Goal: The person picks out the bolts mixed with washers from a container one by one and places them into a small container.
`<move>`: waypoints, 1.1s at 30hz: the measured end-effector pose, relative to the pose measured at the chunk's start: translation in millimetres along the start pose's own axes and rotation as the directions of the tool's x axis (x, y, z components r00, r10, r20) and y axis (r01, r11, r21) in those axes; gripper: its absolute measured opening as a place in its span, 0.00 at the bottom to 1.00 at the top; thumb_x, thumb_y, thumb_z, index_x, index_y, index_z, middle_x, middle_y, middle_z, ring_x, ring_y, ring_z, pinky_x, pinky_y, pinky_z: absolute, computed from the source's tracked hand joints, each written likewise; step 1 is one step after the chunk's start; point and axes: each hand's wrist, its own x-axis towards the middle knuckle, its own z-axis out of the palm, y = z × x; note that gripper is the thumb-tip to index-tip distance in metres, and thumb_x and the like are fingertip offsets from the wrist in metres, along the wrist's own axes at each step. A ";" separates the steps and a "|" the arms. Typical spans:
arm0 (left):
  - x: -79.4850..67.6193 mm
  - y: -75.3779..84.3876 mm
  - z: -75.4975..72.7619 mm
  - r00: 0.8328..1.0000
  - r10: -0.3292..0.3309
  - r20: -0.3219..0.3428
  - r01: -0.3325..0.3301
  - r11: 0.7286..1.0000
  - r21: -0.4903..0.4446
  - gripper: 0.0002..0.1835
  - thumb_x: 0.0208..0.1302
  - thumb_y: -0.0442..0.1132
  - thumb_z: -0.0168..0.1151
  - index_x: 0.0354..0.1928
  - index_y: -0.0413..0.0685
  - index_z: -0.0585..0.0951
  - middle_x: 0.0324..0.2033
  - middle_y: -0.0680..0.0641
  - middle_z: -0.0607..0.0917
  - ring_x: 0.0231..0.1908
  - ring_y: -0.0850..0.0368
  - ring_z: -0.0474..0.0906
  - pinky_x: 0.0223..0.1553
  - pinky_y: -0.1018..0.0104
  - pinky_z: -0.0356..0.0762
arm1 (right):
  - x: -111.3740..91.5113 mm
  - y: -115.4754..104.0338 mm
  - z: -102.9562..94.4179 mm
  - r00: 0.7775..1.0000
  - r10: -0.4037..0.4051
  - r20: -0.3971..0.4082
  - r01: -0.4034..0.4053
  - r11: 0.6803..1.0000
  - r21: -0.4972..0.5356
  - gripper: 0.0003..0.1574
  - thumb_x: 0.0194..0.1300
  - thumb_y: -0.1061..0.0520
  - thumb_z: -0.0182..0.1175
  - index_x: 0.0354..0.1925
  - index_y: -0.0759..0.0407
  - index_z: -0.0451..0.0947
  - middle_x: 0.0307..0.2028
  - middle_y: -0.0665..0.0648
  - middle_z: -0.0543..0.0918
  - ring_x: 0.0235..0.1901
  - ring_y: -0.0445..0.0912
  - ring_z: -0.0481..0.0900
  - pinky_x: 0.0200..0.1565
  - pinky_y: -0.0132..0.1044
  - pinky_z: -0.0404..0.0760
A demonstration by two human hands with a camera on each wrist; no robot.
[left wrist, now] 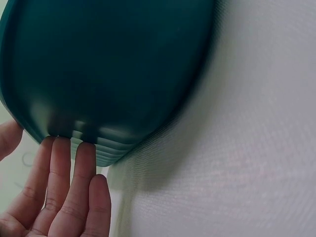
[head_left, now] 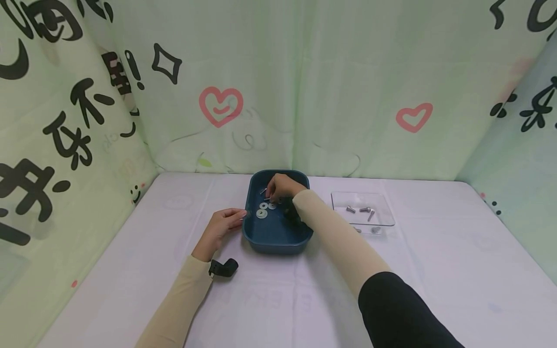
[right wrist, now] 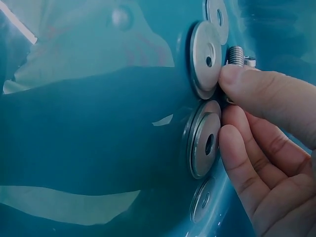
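Observation:
A dark blue tray (head_left: 278,238) stands on the white-covered table, with several washers (head_left: 261,213) inside. My left hand (head_left: 221,229) holds its left side; in the left wrist view the thumb meets the rim and the fingertips press the outer wall of the tray (left wrist: 108,74). Reaching into the tray, my right hand (head_left: 282,187) pinches a bolt (right wrist: 236,55) between thumb and fingers; part of the bolt is hidden. Right beside those fingertips lie flat metal washers (right wrist: 206,59), some stacked. Another bolt's head (right wrist: 250,61) shows behind the thumb.
Right of the tray is a clear plastic box (head_left: 363,198) with several bolts (head_left: 364,210) on or in it. More small pieces (head_left: 376,230) show near its front edge. Printed curtains (head_left: 348,72) enclose the table (head_left: 435,270) at the back and sides.

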 end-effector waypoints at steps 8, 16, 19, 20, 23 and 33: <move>-2.8 2.1 0.4 1.000 0.003 -0.004 -0.003 1.000 -0.003 0.21 0.64 0.44 0.60 0.53 0.36 0.78 0.52 0.39 0.81 0.38 0.63 0.81 0.56 0.58 0.77 | 2.1 1.7 0.0 1.000 0.011 0.000 -0.011 1.000 0.007 0.04 0.54 0.67 0.66 0.32 0.61 0.84 0.31 0.58 0.84 0.27 0.44 0.78 0.34 0.31 0.84; -2.1 1.0 0.7 1.000 0.006 -0.003 -0.006 1.000 -0.009 0.21 0.63 0.44 0.61 0.52 0.36 0.78 0.50 0.40 0.82 0.37 0.64 0.81 0.56 0.59 0.77 | 1.8 2.4 -0.1 1.000 0.022 -0.006 -0.022 1.000 -0.011 0.02 0.55 0.66 0.66 0.31 0.61 0.84 0.31 0.58 0.84 0.27 0.45 0.79 0.34 0.31 0.84; -1.4 0.3 0.8 1.000 0.010 -0.004 -0.010 1.000 -0.007 0.20 0.63 0.43 0.61 0.52 0.36 0.78 0.50 0.40 0.82 0.37 0.63 0.81 0.56 0.58 0.78 | 1.6 2.6 0.0 1.000 0.021 -0.008 -0.022 1.000 -0.021 0.02 0.56 0.65 0.65 0.31 0.61 0.84 0.31 0.58 0.84 0.27 0.45 0.79 0.34 0.31 0.84; -1.2 0.1 0.8 1.000 0.011 -0.005 -0.011 1.000 -0.008 0.20 0.63 0.43 0.61 0.52 0.36 0.78 0.50 0.40 0.82 0.37 0.63 0.81 0.56 0.58 0.78 | 1.7 2.9 0.2 1.000 0.023 -0.009 -0.023 1.000 -0.021 0.02 0.56 0.66 0.65 0.31 0.61 0.84 0.31 0.58 0.84 0.27 0.45 0.79 0.34 0.31 0.83; -1.0 -0.3 0.9 1.000 0.011 -0.006 -0.011 1.000 -0.004 0.20 0.63 0.43 0.61 0.52 0.36 0.78 0.50 0.39 0.82 0.38 0.62 0.81 0.56 0.58 0.77 | 1.5 3.3 0.2 1.000 0.026 -0.010 -0.026 0.999 -0.023 0.02 0.56 0.66 0.65 0.31 0.61 0.84 0.31 0.58 0.83 0.27 0.45 0.79 0.33 0.31 0.83; -0.6 -0.5 0.2 1.000 0.008 0.001 -0.008 1.000 -0.009 0.20 0.63 0.43 0.61 0.52 0.36 0.78 0.50 0.40 0.82 0.39 0.62 0.81 0.56 0.58 0.77 | 1.6 4.4 -3.7 0.998 -0.020 -0.051 0.020 1.000 -0.011 0.05 0.56 0.64 0.65 0.34 0.61 0.85 0.34 0.58 0.85 0.30 0.44 0.80 0.37 0.30 0.83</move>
